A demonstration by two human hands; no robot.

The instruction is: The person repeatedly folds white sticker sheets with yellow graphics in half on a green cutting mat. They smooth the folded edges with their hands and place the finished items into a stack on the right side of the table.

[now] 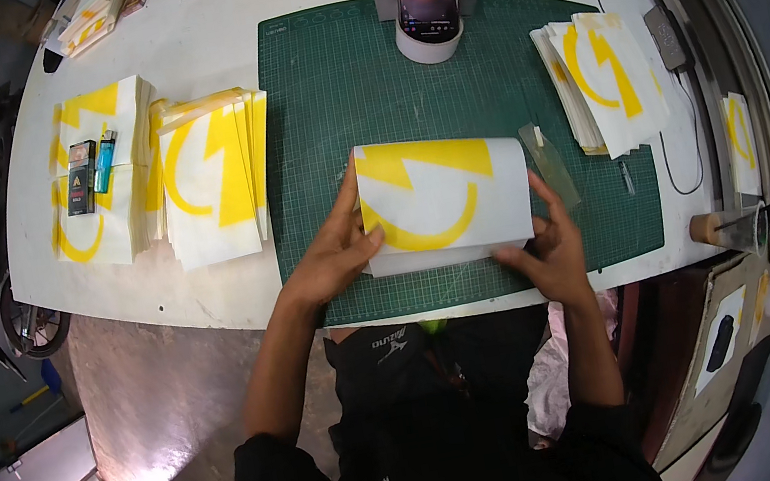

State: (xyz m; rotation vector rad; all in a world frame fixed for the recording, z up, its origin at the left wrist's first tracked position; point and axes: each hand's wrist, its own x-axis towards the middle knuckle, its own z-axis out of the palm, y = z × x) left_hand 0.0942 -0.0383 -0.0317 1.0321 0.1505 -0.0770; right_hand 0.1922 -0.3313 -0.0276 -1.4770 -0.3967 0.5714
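The left hand [334,251] and right hand [556,252] hold the 2 ends of the folded yellow-and-white printed sheet [438,192] over the green cutting mat [331,88]; even, light pressure should keep its layers square and uncreased.

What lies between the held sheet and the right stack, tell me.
In the head view, a translucent strip on the green mat lies between the held sheet and the right stack.
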